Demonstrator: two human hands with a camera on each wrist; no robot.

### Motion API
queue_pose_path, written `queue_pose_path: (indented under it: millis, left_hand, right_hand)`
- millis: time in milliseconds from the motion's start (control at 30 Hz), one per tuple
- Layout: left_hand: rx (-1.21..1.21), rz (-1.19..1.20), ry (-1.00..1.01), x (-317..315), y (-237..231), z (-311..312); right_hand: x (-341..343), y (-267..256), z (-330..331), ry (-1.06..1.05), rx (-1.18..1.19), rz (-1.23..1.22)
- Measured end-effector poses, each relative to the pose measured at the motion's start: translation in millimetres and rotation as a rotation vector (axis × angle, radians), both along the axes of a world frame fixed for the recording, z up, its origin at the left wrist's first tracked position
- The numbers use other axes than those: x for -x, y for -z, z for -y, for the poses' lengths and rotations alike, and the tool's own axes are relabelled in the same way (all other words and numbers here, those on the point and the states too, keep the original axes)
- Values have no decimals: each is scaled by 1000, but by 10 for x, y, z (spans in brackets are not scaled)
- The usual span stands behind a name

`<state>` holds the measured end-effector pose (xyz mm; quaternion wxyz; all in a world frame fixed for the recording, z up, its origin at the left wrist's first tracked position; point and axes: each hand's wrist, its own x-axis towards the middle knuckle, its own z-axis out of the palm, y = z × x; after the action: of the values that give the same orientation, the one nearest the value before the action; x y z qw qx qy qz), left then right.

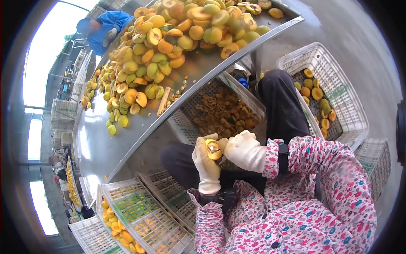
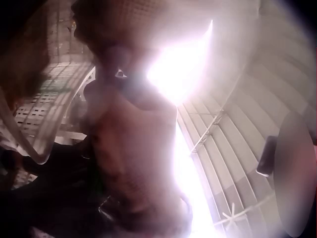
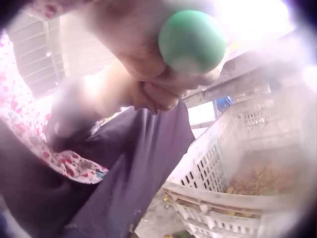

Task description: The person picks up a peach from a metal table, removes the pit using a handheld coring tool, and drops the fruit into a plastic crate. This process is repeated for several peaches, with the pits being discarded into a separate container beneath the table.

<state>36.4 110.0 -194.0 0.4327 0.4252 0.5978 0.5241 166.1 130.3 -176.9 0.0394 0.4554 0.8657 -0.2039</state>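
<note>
My left hand [image 1: 207,163], in a white glove, holds a cut apricot [image 1: 213,150] whose pale hollow faces up. Close beside it is my gloved right hand [image 1: 244,151], its fingers curled and their tips right at the fruit. In the right wrist view a green ball-shaped knob [image 3: 192,42] sticks out of this hand; it looks like the end of a handle, with the rest of the tool hidden in the grip. Both hands are above my lap. The left wrist view is dark and glary, with the left hand [image 2: 136,148] blurred and the fruit hidden.
A metal table [image 1: 139,150] bears a large heap of apricots [image 1: 169,46] and a wooden stick [image 1: 163,101]. Below its edge stands a crate [image 1: 249,99] with brown-orange scraps. Crates with apricot halves stand right [image 1: 338,76] and lower left [image 1: 139,203]. Another person [image 1: 108,29] works across the table.
</note>
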Motion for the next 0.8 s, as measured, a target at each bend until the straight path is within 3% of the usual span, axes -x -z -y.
queue_pose_path:
  millis: [100,200,267,333,367,400,467,533,567,633,700,733,800]
  left_hand:
    - [76,1,130,74,-120,4]
    - [166,168,108,85,-128,33]
    - [138,117,105,79,-125,39]
    - [107,63,106,98,-114,47]
    - [56,166,134,126,-108,47]
    - [5,271,160,148,-99,47]
    - [11,277,192,140,-86,57]
    - [33,212,138,63,-94,18]
    - [41,215,143,43,-102,9]
    - [-18,-31,255,53,-129,-19]
    - [60,53,262,121,-127,-33]
    - [130,140,262,128,-110,-36]
    - [160,158,264,93,-79,-3]
  right_hand:
    - [3,-245,-12,30,164,18]
    - [11,-229,55,59,293,-30]
    - [13,-208,87,75,352,-71]
    - [-16,-279,54,180,502,-217]
    - [-47,-339,-11,228,696,-257]
    - [-73,-425,-66,231,700,-258]
    - [-111,-544,-107,358,1044,-286]
    - [-45,-259,89,127,360,-237]
    - [-38,-219,68,104,359,-133]
    - [-6,-213,38,72,359,-27]
    - [6,-234,48,33,404,40]
    - [-11,-215,71,31,406,45]
    - [-14,-240,140,134,508,-185]
